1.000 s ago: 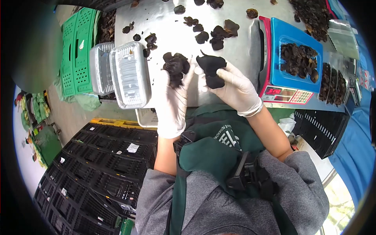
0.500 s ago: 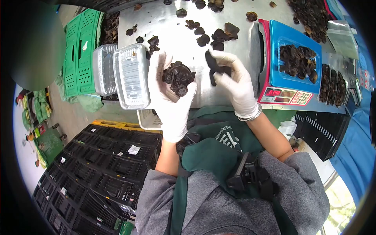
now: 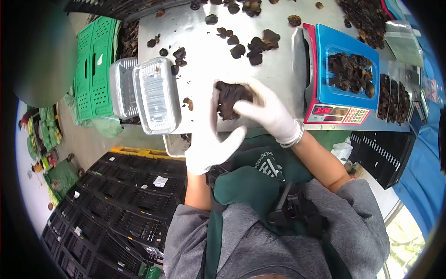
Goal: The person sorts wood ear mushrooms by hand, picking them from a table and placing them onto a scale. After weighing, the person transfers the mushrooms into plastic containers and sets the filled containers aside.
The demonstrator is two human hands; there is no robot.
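My right hand, in a white glove, is closed around a dark clump of wood ear mushrooms above the metal table. Gloved in white as well, my left hand is open at the clump's left side, its thumb stretched away and its fingers upright against or just beside the mushrooms. Left of it, a small brown mushroom piece lies on the table. Loose wood ears are scattered beyond my hands.
At left are clear plastic trays and a green crate. To the right, a scale carries a filled tray of wood ears. A larger mushroom heap lies at the far right. Black crates are stacked below left.
My right hand has moved left to my left hand and now holds the gathered mushrooms. My left hand has opened and shifted. A small brown piece now shows on the table.
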